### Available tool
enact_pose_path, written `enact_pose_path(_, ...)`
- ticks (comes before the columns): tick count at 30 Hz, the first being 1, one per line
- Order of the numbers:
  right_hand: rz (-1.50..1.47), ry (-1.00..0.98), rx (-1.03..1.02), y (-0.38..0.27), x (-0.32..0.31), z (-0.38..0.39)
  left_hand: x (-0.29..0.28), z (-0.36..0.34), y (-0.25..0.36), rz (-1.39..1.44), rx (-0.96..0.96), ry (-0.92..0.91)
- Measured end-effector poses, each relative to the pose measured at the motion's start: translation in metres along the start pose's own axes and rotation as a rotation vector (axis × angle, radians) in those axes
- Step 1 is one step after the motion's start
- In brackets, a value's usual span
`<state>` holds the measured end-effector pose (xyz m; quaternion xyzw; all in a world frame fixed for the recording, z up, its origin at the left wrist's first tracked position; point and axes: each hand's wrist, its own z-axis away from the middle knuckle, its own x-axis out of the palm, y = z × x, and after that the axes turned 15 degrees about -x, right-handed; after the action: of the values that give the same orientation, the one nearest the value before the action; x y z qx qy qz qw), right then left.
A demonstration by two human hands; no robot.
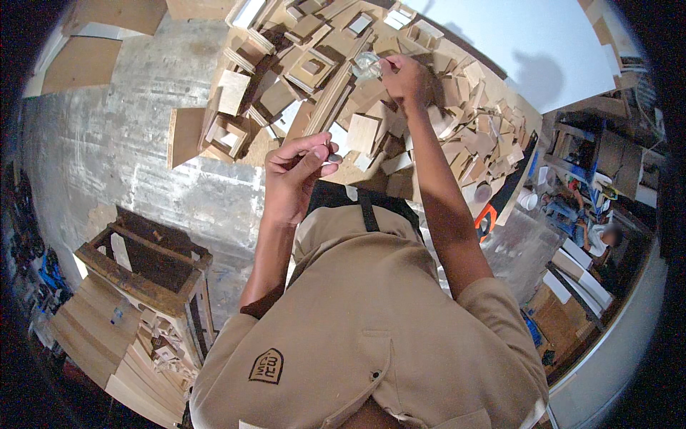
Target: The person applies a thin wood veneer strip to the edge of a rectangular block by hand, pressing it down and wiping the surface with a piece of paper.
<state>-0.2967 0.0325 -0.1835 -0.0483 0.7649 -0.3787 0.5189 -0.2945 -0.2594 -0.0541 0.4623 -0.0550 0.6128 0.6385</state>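
My left hand (294,171) is held up in front of me, just off the near edge of the worktable (404,187). Its thumb and fingers are pinched on a small greyish piece (334,159), too small to name. Farther out, over the wood pieces, my right hand (405,80) has its fingers closed at the side of a clear container (367,66). What those fingers hold, if anything, is hidden. Around both hands lie stacked wooden blocks and strips, among them a pale square block (363,134).
Many loose wood offcuts (486,136) cover the table's right side. A handsaw with an orange and black handle (486,220) lies at its right edge. A large white panel (522,43) stands beyond. At lower left is a wooden frame (143,268). Another person (599,237) is far right.
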Motion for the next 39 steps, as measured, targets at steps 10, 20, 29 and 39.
enact_pose_path(10,-0.719,0.081,0.260,-0.040,-0.071,0.019,0.017,0.001,0.010,-0.005,-0.062,0.044)
enact_pose_path(20,-1.030,0.043,-0.048,-0.112,-0.192,0.075,0.050,0.006,0.014,-0.007,-0.052,-0.070)
enact_pose_path(29,-0.942,0.031,-0.118,-0.145,-0.223,0.097,0.076,0.018,0.011,0.003,-0.062,-0.139)
enact_pose_path(39,-0.903,-0.010,-0.133,-0.158,-0.236,0.106,0.075,0.022,0.006,0.089,-0.029,-0.426)
